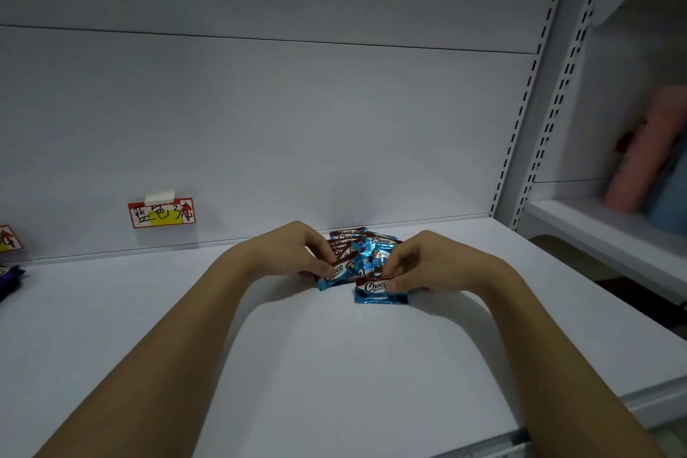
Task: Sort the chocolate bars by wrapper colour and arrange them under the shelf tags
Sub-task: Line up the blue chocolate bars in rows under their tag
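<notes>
A small heap of blue-and-brown "Choco" bars [362, 247] lies on the white shelf [334, 364], against the back panel right of centre. My left hand [297, 249] pinches one blue bar [336, 273] at the heap's left side. My right hand [427, 264] pinches another blue bar [375, 292] at the heap's front, flat on the shelf. A red-bordered shelf tag [161, 213] with handwriting and a yellow patch is stuck on the back panel, to the left of the heap. Part of the heap is hidden behind my fingers.
A second tag [8, 238] shows at the far left edge, with dark purple-wrapped bars [9, 277] below it on the shelf. A slotted upright [520, 145] bounds the shelf on the right. Beyond it, the neighbouring shelf holds pink packages [643, 152].
</notes>
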